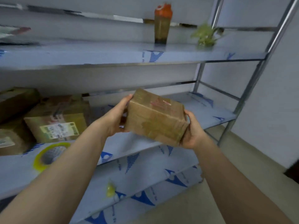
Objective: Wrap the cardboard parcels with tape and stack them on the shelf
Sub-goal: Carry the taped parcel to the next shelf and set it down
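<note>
Both hands grip parcel (pixel 155 117) above shelf (pixel 210 113) edge.

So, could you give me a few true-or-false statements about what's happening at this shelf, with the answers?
1. The left hand and right hand hold one cardboard parcel between them. True.
2. The bottle lies on its side. False: it stands upright on the upper shelf.
3. The tape roll lies on the middle shelf, in neither hand. True.
4. The held parcel rests on the stacked parcels. False: it is held in the air, apart from them and to their right.
5. The plant stands left of the bottle. False: it is to its right.
</note>
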